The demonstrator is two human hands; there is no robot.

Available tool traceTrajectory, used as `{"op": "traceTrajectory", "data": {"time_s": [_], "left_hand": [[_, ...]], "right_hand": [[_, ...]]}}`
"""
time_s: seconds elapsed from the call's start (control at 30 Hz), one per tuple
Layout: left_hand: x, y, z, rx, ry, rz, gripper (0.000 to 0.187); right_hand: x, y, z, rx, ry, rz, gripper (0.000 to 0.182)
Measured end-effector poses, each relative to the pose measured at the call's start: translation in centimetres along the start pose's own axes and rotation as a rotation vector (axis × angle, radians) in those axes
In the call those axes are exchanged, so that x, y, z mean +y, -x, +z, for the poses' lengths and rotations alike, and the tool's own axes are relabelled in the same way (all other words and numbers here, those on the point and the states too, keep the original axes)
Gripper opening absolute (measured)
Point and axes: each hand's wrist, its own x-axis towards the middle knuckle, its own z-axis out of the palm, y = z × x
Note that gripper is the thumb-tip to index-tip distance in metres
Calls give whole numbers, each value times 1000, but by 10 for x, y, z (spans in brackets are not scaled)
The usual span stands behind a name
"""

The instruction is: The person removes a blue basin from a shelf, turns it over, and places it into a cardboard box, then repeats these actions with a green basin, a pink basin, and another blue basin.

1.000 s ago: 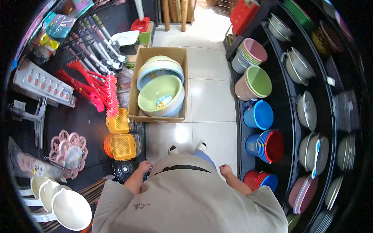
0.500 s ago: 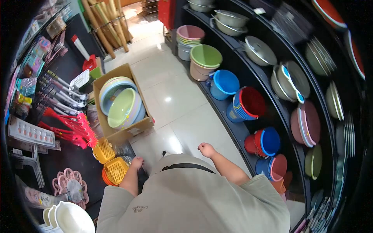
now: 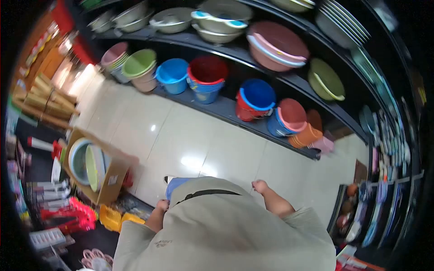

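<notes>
My left hand (image 3: 162, 204) hangs low at my side with its fingers curled in and nothing visible in it. Closest to it are yellow plastic baskets (image 3: 110, 217) on the left-hand display. My right hand (image 3: 259, 186) is held out over the pale floor tiles (image 3: 228, 151), loosely closed, with no object showing in it. Neither hand touches any goods. Ahead on the bottom shelf stand a blue bucket (image 3: 172, 76), a stack of buckets with a red one inside (image 3: 208, 74), and a red bucket with a blue one in it (image 3: 255, 99).
A cardboard box (image 3: 113, 174) of plastic basins stands on the floor at left. Black shelving (image 3: 226, 113) with metal and pink basins (image 3: 278, 45) runs across the front. Wooden poles (image 3: 49, 99) stand at far left. More hanging goods (image 3: 384, 149) line the right side.
My view has turned to the right, so the bucket shelf now lies across the front and the box has shifted left. A shoe and blue trouser leg now show below me. Both hands remain closed.
</notes>
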Motion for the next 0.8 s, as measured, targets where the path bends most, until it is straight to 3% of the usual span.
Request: {"op": "traceTrajectory", "data": {"time_s": [0.1, 0.17, 0.23, 0.3, 0.37, 0.47, 0.5, 0.63, 0.8], "left_hand": [[98, 14, -14, 41, -110, -52, 18], [123, -15, -17, -17, -185, -28, 20], [161, -41, -19, 32, 82, -116, 23], [208, -52, -19, 31, 35, -44, 23], [248, -64, -14, -8, 5, 2, 22], [294, -79, 3, -67, -52, 67, 20], [306, -84, 6, -84, -79, 87, 19], [342, -116, 24, -207, -244, 36, 26], [398, -157, 35, -343, -425, -39, 29]], "right_hand": [[9, 74, 14, -17, -307, 250, 32], [9, 107, 36, 21, -448, 300, 35], [1, 125, 47, 60, -584, 346, 38], [-25, 132, 42, -33, -689, 597, 40], [-38, 128, 48, 46, -646, 590, 41], [-56, 119, 37, 57, -857, 689, 35], [-56, 113, 41, 141, -825, 631, 35], [-62, 105, 11, 277, -860, 655, 36], [-52, 100, -41, 171, -917, 861, 47]]}}
